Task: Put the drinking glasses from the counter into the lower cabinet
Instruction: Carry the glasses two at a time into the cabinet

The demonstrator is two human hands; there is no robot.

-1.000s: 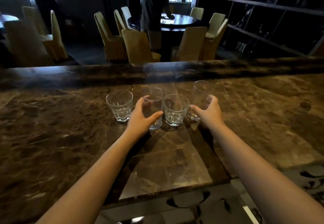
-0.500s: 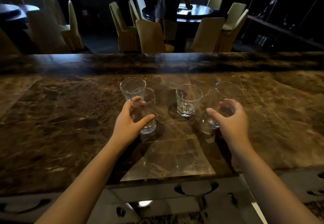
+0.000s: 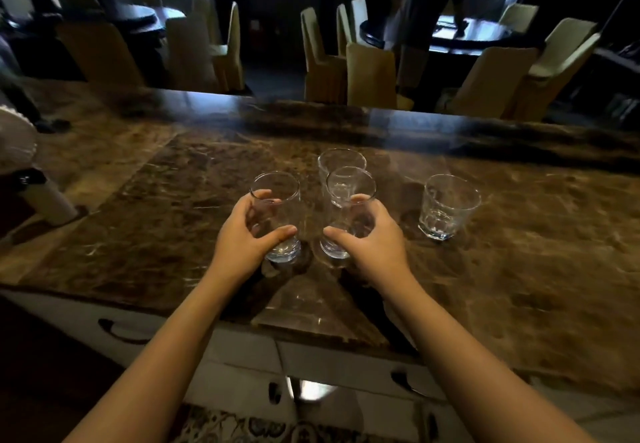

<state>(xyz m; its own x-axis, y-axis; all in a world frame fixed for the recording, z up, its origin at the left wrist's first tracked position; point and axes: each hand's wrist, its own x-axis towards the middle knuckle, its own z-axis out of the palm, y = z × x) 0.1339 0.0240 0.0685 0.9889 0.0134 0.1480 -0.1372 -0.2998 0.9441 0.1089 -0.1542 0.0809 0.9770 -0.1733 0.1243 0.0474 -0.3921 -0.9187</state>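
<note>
Centre frame: left hand (image 3: pixel 242 245) wraps one tall glass (image 3: pixel 277 217), right hand (image 3: pixel 375 240) wraps another (image 3: pixel 348 214), both upright on the counter (image 3: pixel 156 220). Two glasses remain: one directly behind (image 3: pixel 341 162), one at right (image 3: pixel 446 207), nearer the right hand. Cabinet fronts (image 3: pixel 346 363) lie below.

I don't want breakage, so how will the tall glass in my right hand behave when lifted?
The tall glass looks rigid, fragile and probably slick: clear smooth walls. Tall above a narrow base, it may tip if bumped. The right hand wraps its lower half, likely steady.
</note>
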